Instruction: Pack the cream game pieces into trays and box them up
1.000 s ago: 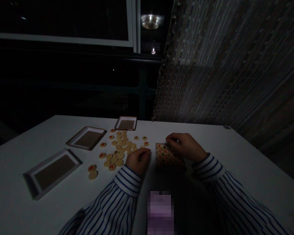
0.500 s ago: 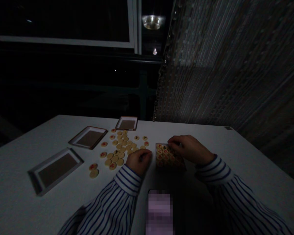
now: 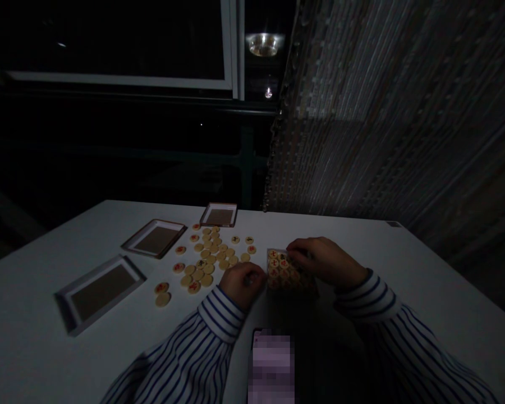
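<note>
Round wooden pieces [image 3: 208, 269] with red or black characters, many face down, lie scattered left of centre. A box [image 3: 292, 293] holds rows of such pieces [image 3: 273, 273], character side up. Over its right part is my right hand [image 3: 326, 259], fingertips together at the pieces; whatever they may grip is hidden. My left hand [image 3: 243, 282] rests curled just left of the box, thumb and fingers pressed together, and I cannot make out anything in it.
Three shallow box parts stand at the left: one far [image 3: 220, 215], one mid-left [image 3: 155, 238], one nearer [image 3: 103, 290]. A phone [image 3: 271, 367] lies at the near edge of the white table [image 3: 425, 314]. A bead curtain [image 3: 362, 112] hangs behind.
My left hand has moved slightly right, closer to the box. My right hand has shifted a little left over the pieces. The view has tilted slightly.
</note>
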Available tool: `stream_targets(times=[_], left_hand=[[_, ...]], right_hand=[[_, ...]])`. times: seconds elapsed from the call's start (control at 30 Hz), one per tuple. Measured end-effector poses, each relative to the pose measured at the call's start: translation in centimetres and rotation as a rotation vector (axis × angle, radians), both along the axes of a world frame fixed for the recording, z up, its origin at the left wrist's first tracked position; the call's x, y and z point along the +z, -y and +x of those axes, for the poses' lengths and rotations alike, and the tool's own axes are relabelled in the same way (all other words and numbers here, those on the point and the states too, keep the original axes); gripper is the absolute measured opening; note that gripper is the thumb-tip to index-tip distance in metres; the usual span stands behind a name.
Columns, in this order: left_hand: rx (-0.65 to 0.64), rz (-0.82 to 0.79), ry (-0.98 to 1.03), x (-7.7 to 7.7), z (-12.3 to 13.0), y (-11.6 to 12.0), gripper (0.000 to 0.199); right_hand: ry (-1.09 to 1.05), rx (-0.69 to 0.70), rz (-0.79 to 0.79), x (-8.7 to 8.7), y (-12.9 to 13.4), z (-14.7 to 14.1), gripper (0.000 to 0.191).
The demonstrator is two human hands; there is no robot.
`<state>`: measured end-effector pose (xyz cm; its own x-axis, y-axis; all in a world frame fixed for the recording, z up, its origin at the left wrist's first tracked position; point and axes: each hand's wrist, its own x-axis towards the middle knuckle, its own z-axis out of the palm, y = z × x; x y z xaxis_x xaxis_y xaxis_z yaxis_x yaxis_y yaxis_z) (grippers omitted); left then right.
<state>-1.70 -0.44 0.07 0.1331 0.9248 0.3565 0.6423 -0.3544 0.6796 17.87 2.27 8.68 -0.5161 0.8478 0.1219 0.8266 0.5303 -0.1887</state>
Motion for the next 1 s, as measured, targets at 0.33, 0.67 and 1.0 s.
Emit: stream_targets(times=[0.33,0.67,1.0], left_hand=[[-0.048,0.001,-0.015,0.6,-0.3,0.6,0.014],[0.006,-0.031,0.07,0.2,-1.2,0.7,0.017],[0.11,-0.008,-0.007,3.3,-3.1,-0.4,0.024]], right_hand=[[0.03,0.048,-0.031,-0.2,0.1,-0.1,0.029],[0.035,0.08,-0.01,0.2,0.6,-0.1,0.031],[-0.011,0.098,0.072,0.5,0.4,-0.2,0.03]])
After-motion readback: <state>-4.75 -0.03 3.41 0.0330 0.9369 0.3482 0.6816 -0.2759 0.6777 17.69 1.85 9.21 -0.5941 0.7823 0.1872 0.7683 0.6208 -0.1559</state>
